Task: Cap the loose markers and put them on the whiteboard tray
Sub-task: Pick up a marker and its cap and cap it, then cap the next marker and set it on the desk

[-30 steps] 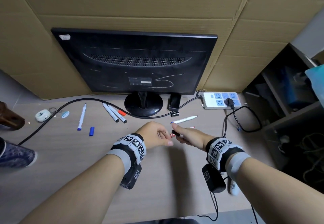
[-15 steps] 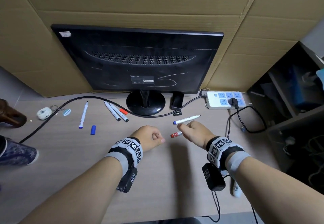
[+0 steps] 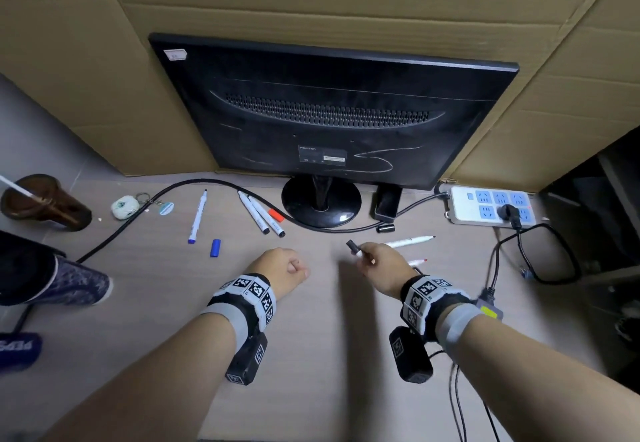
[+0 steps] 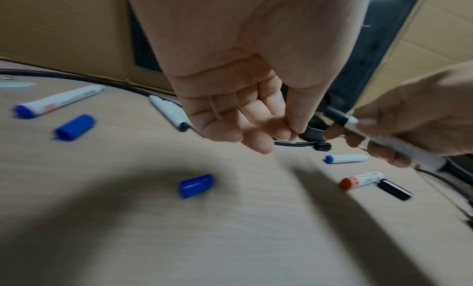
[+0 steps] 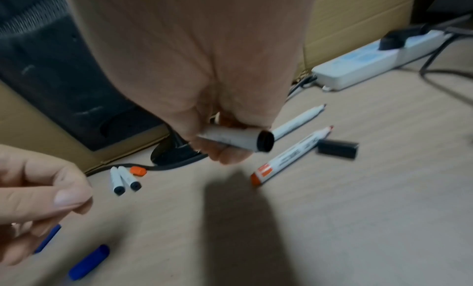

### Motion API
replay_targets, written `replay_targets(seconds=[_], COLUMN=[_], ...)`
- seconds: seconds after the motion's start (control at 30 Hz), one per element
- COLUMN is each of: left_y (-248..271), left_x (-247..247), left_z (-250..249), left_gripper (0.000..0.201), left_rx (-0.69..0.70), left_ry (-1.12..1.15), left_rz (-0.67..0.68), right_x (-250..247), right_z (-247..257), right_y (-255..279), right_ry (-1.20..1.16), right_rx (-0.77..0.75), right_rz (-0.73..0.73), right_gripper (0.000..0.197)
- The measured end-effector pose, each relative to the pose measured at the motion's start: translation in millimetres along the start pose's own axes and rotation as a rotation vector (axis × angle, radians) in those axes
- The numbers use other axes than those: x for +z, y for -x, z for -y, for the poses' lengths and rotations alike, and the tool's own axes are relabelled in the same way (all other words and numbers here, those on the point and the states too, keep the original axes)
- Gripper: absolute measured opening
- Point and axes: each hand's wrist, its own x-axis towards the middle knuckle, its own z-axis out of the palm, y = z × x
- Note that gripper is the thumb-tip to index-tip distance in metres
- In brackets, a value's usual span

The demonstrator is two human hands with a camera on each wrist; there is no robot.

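My right hand (image 3: 367, 257) grips a white marker (image 5: 230, 137) with black ends (image 3: 352, 245), held just above the desk. My left hand (image 3: 296, 268) hovers a short way to its left, fingers curled with nothing in them (image 4: 266, 132). Under the right hand lie an uncapped red marker (image 5: 289, 155), a loose black cap (image 5: 336, 149) and an uncapped blue-ended marker (image 3: 408, 242). Further left are two black-ended markers (image 3: 260, 215), an orange cap (image 3: 276, 215), a blue marker (image 3: 197, 217) and two loose blue caps (image 4: 195, 185) (image 4: 75, 127).
A black monitor (image 3: 332, 112) on a round stand stands at the back against cardboard. A black cable (image 3: 145, 206) curves across the desk. A power strip (image 3: 488, 206) with cords sits at the right, a keyring (image 3: 126, 206) and a brown object (image 3: 45, 201) at the left.
The hands, together on the marker a second ago, have parted. My left hand drew back to the left empty. My right hand keeps the marker, now with its black end pointing up and left.
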Motion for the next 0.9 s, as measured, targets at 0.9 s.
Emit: replay_targets(seconds=[0.9], left_y=[-71], left_x=[-102], left_z=[149], left_gripper=[0.062], left_rx=[-0.255], left_ry=[-0.088], left_rz=[-0.472], right_x=[116], right_z=[103], right_y=[-111], right_ry=[0.071], right_rx=[-0.495], right_rz=[0.171], right_gripper=[0.035])
